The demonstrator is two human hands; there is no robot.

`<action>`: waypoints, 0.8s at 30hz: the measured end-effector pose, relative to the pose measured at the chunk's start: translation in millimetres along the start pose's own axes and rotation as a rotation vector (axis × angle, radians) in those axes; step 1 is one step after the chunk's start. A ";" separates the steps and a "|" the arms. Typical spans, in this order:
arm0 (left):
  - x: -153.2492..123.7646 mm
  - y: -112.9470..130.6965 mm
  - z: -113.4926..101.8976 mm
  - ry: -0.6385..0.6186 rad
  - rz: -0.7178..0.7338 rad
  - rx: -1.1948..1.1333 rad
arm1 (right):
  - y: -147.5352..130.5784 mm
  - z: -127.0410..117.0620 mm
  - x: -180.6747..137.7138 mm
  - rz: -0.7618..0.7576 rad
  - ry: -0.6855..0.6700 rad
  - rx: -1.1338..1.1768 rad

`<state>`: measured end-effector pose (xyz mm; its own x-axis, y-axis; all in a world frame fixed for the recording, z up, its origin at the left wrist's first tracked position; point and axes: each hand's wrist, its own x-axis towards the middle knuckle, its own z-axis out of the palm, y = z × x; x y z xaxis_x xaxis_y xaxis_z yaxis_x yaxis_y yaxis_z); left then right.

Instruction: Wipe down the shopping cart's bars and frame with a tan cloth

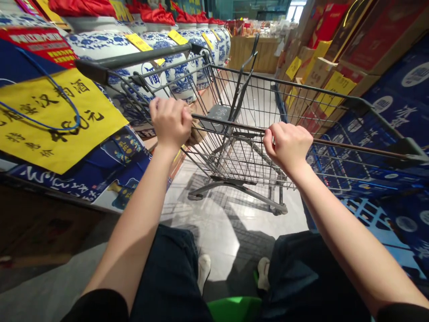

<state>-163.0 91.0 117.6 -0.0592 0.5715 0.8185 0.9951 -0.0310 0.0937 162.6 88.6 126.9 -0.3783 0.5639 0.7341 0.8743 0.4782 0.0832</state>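
The shopping cart (250,172) spans 10 to 3 o'clock, with its push handle (147,57) at 10 to 11 o'clock. The step in hand appears to be holding or guiding it by its near long rim (231,124); moving it from this hold would likely call for even force from both arms in so narrow an aisle. The basket contains a folding seat frame, and wire floor shows through the mesh.

Blue cartons (402,96) are stacked at 2 to 4 o'clock, their contents hidden. At 12 to 1 o'clock, a wooden desk (253,53) carries goods too small to identify. Blue-and-white jars (94,42) line 10 to 12 o'clock; red cloths (82,8) cover their mouths, concealing what they hold. A yellow sign (60,116) stands at 9 o'clock.

The left grip (171,120), at 10 o'clock, and the right grip (290,142), near 3 o'clock, are both clenched around the rim. Smallest, a grey panel (217,118) belongs to the seat frame at 12 o'clock.
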 end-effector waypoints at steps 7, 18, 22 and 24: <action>-8.4 49.0 -12.0 0.019 0.000 -0.177 | 4.6 5.3 1.8 0.015 -0.012 0.023; 1.4 74.7 -4.2 -0.107 0.026 -0.187 | 54.3 -18.0 -5.9 0.059 -0.153 0.032; 11.8 56.2 0.9 -0.049 -0.054 -0.180 | 62.7 -17.3 -8.7 0.266 -0.126 -0.045; 8.7 80.7 -0.8 -0.113 -0.028 -0.199 | 58.1 -14.4 -7.4 0.320 -0.104 -0.061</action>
<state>-83.3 92.8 132.7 -0.0660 0.6625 0.7462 0.9574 -0.1687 0.2344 220.7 102.6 136.0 -0.1081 0.7458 0.6573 0.9690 0.2268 -0.0980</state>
